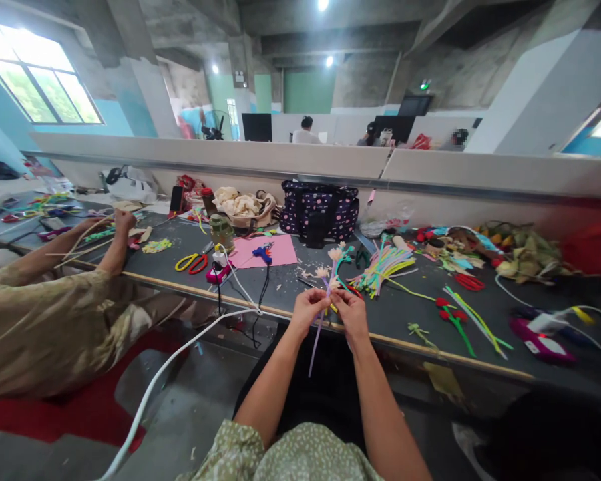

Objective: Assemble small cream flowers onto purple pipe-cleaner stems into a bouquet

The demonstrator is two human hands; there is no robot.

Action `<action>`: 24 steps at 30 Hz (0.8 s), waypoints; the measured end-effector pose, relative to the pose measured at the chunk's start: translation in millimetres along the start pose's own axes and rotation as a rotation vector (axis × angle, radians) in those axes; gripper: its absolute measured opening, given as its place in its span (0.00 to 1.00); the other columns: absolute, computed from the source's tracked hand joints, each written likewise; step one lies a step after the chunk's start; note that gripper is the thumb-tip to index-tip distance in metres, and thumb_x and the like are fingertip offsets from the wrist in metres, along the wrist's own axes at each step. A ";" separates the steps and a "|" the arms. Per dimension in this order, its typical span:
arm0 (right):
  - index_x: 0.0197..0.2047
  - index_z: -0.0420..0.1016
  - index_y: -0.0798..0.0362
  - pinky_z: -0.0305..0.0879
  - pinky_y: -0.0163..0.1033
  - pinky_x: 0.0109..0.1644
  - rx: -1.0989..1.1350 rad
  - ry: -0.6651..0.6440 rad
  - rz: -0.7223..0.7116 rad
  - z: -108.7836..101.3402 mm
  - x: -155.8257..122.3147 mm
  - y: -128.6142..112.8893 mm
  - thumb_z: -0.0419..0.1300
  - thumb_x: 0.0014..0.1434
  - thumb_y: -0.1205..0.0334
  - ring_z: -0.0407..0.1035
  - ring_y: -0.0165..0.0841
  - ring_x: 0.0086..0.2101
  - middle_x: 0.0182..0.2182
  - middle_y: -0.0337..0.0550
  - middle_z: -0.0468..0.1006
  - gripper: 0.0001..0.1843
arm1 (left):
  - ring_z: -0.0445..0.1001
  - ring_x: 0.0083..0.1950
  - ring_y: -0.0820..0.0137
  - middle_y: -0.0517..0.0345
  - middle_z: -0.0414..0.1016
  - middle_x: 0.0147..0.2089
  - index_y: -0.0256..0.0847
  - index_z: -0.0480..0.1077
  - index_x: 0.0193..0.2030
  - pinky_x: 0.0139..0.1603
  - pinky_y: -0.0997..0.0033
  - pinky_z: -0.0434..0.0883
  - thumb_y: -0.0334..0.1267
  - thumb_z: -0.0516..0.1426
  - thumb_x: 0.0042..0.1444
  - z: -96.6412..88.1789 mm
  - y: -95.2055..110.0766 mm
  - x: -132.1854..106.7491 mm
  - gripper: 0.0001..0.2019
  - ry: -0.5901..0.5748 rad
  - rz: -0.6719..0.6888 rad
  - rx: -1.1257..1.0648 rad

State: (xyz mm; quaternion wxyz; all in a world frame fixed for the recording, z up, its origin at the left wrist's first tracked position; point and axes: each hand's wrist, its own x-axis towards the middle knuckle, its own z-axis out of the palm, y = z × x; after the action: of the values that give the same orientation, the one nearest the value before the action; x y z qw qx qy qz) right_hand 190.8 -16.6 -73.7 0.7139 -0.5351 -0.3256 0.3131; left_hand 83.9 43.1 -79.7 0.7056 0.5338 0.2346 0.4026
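Observation:
My left hand [308, 307] and my right hand [350, 308] meet at the near edge of the dark worktable [405, 314]. Both are closed around a small bunch of pipe-cleaner flowers [333, 267]. The pale blossoms and a teal stem stick up above my fingers. A lilac stem [316, 344] hangs down below my hands, past the table edge. A heap of loose coloured pipe cleaners [383, 267] lies just behind my right hand.
A co-worker's arm [105, 250] rests on the table at the left, holding thin sticks. Yellow-and-red scissors [193, 262], a pink sheet [263, 252] with a blue glue gun, a spotted bag [320, 207], red flowers [453, 317] and white cables lie on the table.

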 end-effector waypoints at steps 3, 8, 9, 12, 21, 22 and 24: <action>0.30 0.75 0.56 0.62 0.34 0.31 -0.047 0.057 -0.073 5.8 -1.0 2.1 0.65 0.45 0.50 0.65 0.29 0.25 0.24 0.38 0.75 0.16 | 0.68 0.29 0.75 0.60 0.72 0.30 0.38 0.71 0.36 0.34 0.74 0.65 0.44 0.63 0.47 6.8 6.9 -6.6 0.13 0.150 0.222 0.367; 0.31 0.75 0.56 0.62 0.34 0.31 -0.115 0.121 -0.112 8.7 -3.9 4.1 0.64 0.45 0.49 0.65 0.29 0.24 0.24 0.38 0.75 0.17 | 0.68 0.34 0.71 0.56 0.71 0.33 0.40 0.72 0.33 0.39 0.72 0.64 0.40 0.55 0.57 16.1 11.4 -17.5 0.08 0.266 0.438 0.765; 0.31 0.76 0.56 0.63 0.35 0.32 -0.133 0.124 -0.124 8.5 -4.8 3.6 0.64 0.46 0.50 0.65 0.29 0.25 0.24 0.38 0.75 0.17 | 0.68 0.35 0.70 0.55 0.71 0.33 0.41 0.73 0.33 0.40 0.72 0.64 0.40 0.55 0.57 17.2 11.7 -18.8 0.08 0.258 0.445 0.764; 0.31 0.77 0.55 0.63 0.35 0.33 -0.189 0.133 -0.151 7.5 -7.6 0.1 0.64 0.47 0.51 0.66 0.30 0.26 0.25 0.39 0.76 0.15 | 0.69 0.36 0.68 0.54 0.72 0.34 0.43 0.75 0.34 0.43 0.72 0.64 0.38 0.56 0.55 19.6 12.6 -20.8 0.06 0.232 0.429 0.628; 0.31 0.77 0.54 0.64 0.35 0.33 -0.171 0.105 -0.120 5.9 -10.9 -6.9 0.63 0.48 0.53 0.67 0.30 0.26 0.25 0.40 0.77 0.13 | 0.67 0.34 0.67 0.55 0.72 0.30 0.42 0.76 0.29 0.39 0.73 0.63 0.38 0.59 0.51 21.5 7.0 -15.9 0.05 0.242 0.242 0.315; 0.31 0.77 0.54 0.63 0.34 0.32 -0.159 0.095 -0.111 5.7 -10.8 -6.8 0.63 0.48 0.53 0.67 0.30 0.26 0.25 0.39 0.77 0.13 | 0.67 0.33 0.68 0.56 0.72 0.28 0.42 0.76 0.28 0.38 0.73 0.64 0.39 0.59 0.51 21.1 5.5 -14.1 0.06 0.238 0.229 0.305; 0.32 0.77 0.55 0.63 0.34 0.32 -0.146 0.076 -0.105 5.2 -10.4 -6.3 0.63 0.48 0.53 0.66 0.29 0.25 0.25 0.39 0.76 0.13 | 0.67 0.30 0.69 0.57 0.71 0.26 0.40 0.74 0.27 0.34 0.73 0.64 0.40 0.59 0.50 20.4 3.1 -10.6 0.07 0.222 0.193 0.255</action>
State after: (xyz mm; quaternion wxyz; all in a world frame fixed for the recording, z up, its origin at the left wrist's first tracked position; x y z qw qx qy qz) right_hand 181.2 -23.5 -67.9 0.7003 -0.5792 -0.3480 0.2301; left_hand 92.5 23.2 -71.4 0.5601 0.5911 0.3081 0.4919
